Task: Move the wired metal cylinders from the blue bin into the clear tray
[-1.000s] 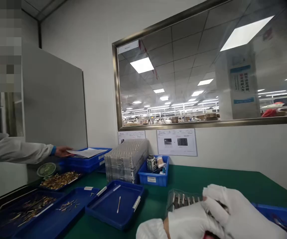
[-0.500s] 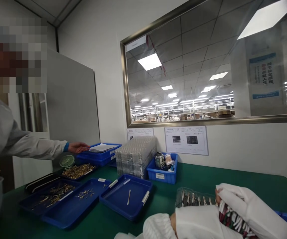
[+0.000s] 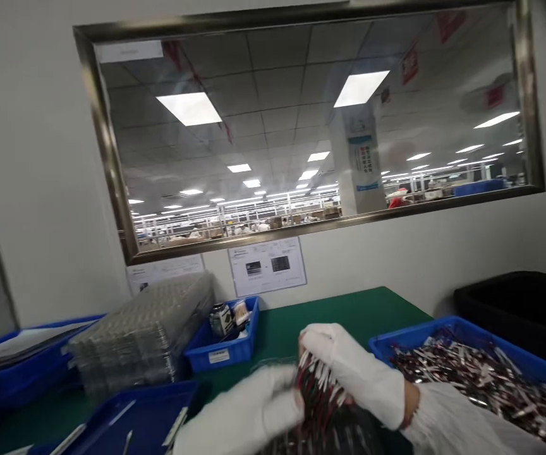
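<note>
Wire bundle (image 3: 319, 393), partly hidden | right hand (image 3: 356, 371): fingers pinching it | left hand (image 3: 247, 411): blurred, fingers' hold impossible to judge

Free green tabletop (image 3: 349, 311) beyond wire bundle (image 3: 319, 385), parts bin (image 3: 410, 336) blocking right, tray stack (image 3: 121, 338) left

Ceiling panels (image 3: 190, 109) glare in window (image 3: 277, 151) | wall (image 3: 26, 95) dim grey | left hand (image 3: 254, 409) motion-blurred | top-right corner dark

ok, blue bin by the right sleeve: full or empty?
Fairly full, not to the far rim: loose silver and dark-red pieces spread across the blue bin, far wall showing above them. The right sleeve hides part.
</note>
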`<state>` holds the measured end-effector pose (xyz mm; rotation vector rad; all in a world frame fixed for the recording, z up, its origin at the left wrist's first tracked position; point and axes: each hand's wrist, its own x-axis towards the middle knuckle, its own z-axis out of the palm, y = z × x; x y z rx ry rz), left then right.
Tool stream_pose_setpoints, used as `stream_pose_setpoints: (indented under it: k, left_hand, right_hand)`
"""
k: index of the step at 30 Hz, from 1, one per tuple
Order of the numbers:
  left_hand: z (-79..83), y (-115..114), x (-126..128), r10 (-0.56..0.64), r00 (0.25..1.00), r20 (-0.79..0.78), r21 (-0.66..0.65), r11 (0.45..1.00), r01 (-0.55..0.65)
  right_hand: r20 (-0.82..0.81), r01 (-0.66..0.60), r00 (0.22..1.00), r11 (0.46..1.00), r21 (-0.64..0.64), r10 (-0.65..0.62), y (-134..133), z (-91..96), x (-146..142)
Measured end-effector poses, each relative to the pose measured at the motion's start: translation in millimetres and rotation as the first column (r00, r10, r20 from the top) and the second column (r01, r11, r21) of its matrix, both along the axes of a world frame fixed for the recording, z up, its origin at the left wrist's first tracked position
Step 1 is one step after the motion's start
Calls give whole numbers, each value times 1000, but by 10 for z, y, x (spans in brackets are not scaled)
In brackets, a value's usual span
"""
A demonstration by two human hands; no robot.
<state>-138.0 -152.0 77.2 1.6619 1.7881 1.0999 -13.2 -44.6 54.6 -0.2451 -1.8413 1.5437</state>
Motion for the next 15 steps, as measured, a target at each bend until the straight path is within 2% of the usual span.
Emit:
stream_pose_setpoints:
  k: [1, 2, 3, 4, 5, 6, 7, 8, 9, 10, 12, 15]
  left_hand:
    - [50, 1, -118, 120, 993, -22, 53, 992, -119]
    - [90, 12, -257, 261, 965, -36, 111, 960, -256]
    - [110, 30, -419, 411, 911, -43, 168, 901, -399]
    - [105, 53, -606, 561, 827, -41, 223, 812, -540]
    - [73, 76, -812, 729, 684, -38, 296, 662, -689]
    - [16, 96, -1029, 896, 431, -108, 448, 431, -783]
    - [-62, 111, -1244, 963, 208, -172, 533, 268, -802]
    - [-153, 120, -1446, 965, 74, -252, 559, 207, -803]
    - [-245, 126, -1628, 934, 35, -355, 542, 236, -807]
    - [-333, 128, -1784, 912, 53, -406, 519, 278, -809]
    - [-477, 131, -2012, 883, 75, -463, 493, 327, -807]
    - [-630, 140, -2176, 864, 79, -497, 485, 352, -801]
  right_hand:
    - [-4, 9, 1000, 995, -101, -9, 21, -43, -5]
    - [-1, 14, 1000, 977, -211, -15, 40, -85, -10]
    - [20, 14, 1000, 951, -308, -8, 56, -121, -17]
    - [46, 6, 999, 927, -374, 12, 69, -146, -26]
    - [46, 4, 999, 909, -416, 17, 77, -160, -36]
    - [58, 17, 998, 895, -447, 10, 78, -163, -45]
    - [79, 20, 997, 886, -462, 19, 72, -156, -50]
    - [97, 20, 995, 881, -472, 30, 59, -143, -52]
    - [121, 20, 992, 878, -478, 43, 44, -128, -50]
    - [143, 16, 988, 877, -480, 61, 31, -116, -47]
    - [173, 49, 984, 870, -491, 42, 26, -112, -44]
    - [230, 119, 973, 836, -536, 9, 79, -161, -65]
